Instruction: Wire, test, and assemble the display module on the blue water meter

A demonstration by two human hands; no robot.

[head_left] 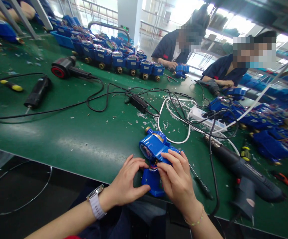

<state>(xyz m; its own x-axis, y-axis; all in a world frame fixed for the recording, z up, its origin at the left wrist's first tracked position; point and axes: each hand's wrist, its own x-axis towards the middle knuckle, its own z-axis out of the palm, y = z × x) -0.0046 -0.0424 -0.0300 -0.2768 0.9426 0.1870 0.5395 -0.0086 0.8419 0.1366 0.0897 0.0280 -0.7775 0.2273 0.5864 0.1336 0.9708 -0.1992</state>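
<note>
A blue water meter (155, 146) with a brass end lies on the green bench near its front edge. Its blue cover (151, 182) hangs open toward me, and thin coloured wires (154, 166) run between the two parts. My left hand (126, 181) is at the left of the cover, thumb and fingers spread apart, with the index fingertip by the wires and the thumb at the cover. My right hand (177, 177) bends round the meter's right side. Its fingertips rest on the body and by the wires; the thumb's contact is partly hidden.
A heat gun (248, 176), a screwdriver (201, 182) and a white power strip (207, 119) lie to the right. Black cables (106, 96) cross the bench. Farther back are another heat gun (64, 68), rows of meters (131, 63) and two co-workers.
</note>
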